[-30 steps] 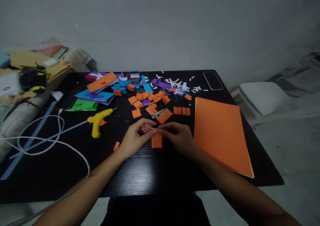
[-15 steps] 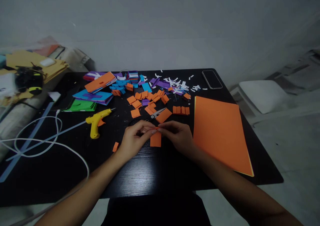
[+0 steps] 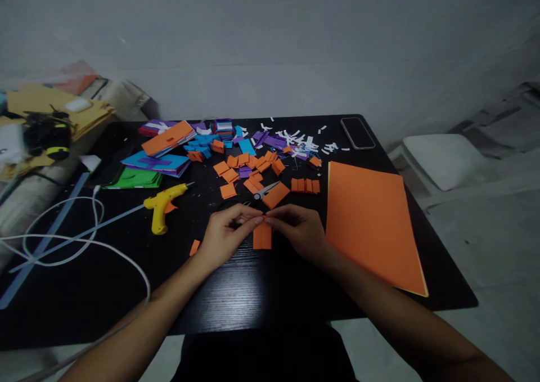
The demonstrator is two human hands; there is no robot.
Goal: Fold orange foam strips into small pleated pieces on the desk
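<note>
Between both hands hangs a small rectangular orange paper piece (image 3: 262,238), pinched along its upper edge. My left hand (image 3: 230,230) grips the top left of it with thumb and fingers. My right hand (image 3: 297,227) pinches the top right corner, its thumb tip close to the left one. Just beyond the fingers lie scissors (image 3: 266,191), partly hidden, with a folded orange paper (image 3: 276,195) against their blades. Several small folded orange pieces (image 3: 230,175) are scattered behind them, and a row of them (image 3: 305,186) stands to the right.
A yellow glue gun (image 3: 162,206) lies left with a white cable (image 3: 126,258) looping near my left forearm. Large orange sheets (image 3: 371,224) lie right, a phone (image 3: 358,133) behind. White paper scraps (image 3: 301,143) and stacked coloured paper (image 3: 158,161) fill the back of the black table (image 3: 295,297).
Hardly anything differs. Both hands stay pinched at the top edge of the orange paper piece, whose lower part has tilted very slightly.
</note>
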